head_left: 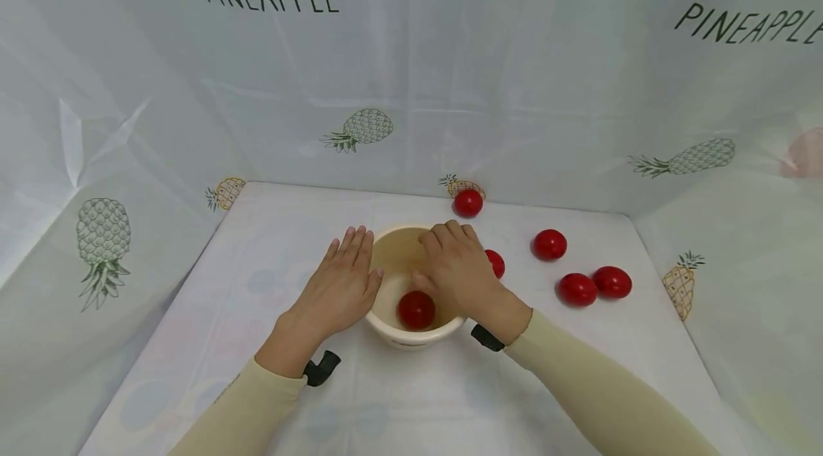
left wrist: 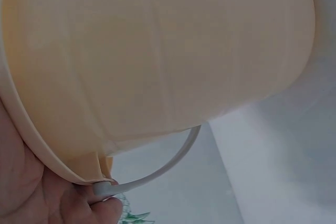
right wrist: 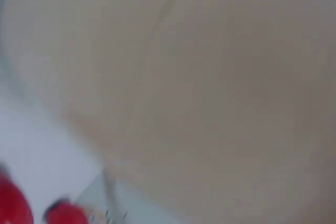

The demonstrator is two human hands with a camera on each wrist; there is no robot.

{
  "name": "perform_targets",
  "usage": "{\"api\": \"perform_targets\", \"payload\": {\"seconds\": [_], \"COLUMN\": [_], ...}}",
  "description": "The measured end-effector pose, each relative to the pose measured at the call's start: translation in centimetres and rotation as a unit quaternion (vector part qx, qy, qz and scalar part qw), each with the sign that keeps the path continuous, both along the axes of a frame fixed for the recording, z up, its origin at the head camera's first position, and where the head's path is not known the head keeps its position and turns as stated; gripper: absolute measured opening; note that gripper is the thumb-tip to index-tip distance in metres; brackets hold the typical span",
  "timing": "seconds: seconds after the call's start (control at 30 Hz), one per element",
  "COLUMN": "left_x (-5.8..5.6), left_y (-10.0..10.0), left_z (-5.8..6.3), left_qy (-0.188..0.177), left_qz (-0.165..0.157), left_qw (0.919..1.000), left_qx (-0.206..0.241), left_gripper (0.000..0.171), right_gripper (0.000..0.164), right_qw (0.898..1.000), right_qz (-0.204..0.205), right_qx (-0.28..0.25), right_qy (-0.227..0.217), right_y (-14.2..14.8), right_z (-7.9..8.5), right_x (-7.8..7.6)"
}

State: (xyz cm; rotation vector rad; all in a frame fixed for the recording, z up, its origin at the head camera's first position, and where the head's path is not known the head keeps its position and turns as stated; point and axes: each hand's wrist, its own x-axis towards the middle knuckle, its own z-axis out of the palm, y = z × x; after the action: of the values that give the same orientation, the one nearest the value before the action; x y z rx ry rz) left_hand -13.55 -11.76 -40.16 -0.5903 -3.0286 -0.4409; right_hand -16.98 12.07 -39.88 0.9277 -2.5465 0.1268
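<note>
A cream bucket (head_left: 388, 333) stands upright on the table, with one smooth red tomato-like ball (head_left: 416, 310) in its bottom. My left hand (head_left: 341, 284) rests along the bucket's left rim with fingers straight and thumb tip at the rim. The left wrist view shows its fingertips beside the pivot of the bucket's pale handle (left wrist: 173, 156). Over the right rim is my right hand (head_left: 459, 266), its fingers loosely bent and its thumb inside the bucket above the ball. Nothing shows in its grasp. The right wrist view is blurred and mostly filled by the bucket wall (right wrist: 199, 77).
Several more red balls lie to the right: one behind the bucket (head_left: 468, 203), one partly hidden by my right hand (head_left: 496, 264), another farther right (head_left: 549, 244), and a touching pair (head_left: 577, 289). A white pineapple-print sheet (head_left: 482, 84) hangs behind and at the sides.
</note>
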Motion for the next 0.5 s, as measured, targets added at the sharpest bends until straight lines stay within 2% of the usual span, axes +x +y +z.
{"api": "perform_targets", "payload": {"seconds": [0.13, 0.27, 0.37, 0.5], "left_x": [-0.1, -0.1, -0.1, -0.1], "left_y": [0.1, 0.1, 0.0, 0.0], "left_z": [0.0, -0.1, -0.1, -0.1], "left_qy": [-0.002, -0.002, -0.002, 0.000], "left_qz": [-0.002, -0.002, -0.002, -0.001], "left_qw": [1.0000, 1.0000, 1.0000, 0.9999], "left_qx": [0.007, 0.008, 0.010, 0.012], "left_gripper": [0.069, 0.070, 0.070, 0.070], "right_gripper": [0.043, 0.051, 0.057, 0.068], "right_qw": [0.997, 0.992, 0.991, 0.989], "right_qz": [-0.030, -0.062, -0.095, -0.141], "right_qx": [-0.055, -0.073, -0.063, -0.031], "right_qy": [0.054, 0.085, 0.074, 0.021], "right_y": [2.7, 5.9, 8.0, 9.8], "right_z": [0.2, 0.0, -1.2, -3.9], "right_x": [-1.5, -2.9, -3.4, -3.2]}}
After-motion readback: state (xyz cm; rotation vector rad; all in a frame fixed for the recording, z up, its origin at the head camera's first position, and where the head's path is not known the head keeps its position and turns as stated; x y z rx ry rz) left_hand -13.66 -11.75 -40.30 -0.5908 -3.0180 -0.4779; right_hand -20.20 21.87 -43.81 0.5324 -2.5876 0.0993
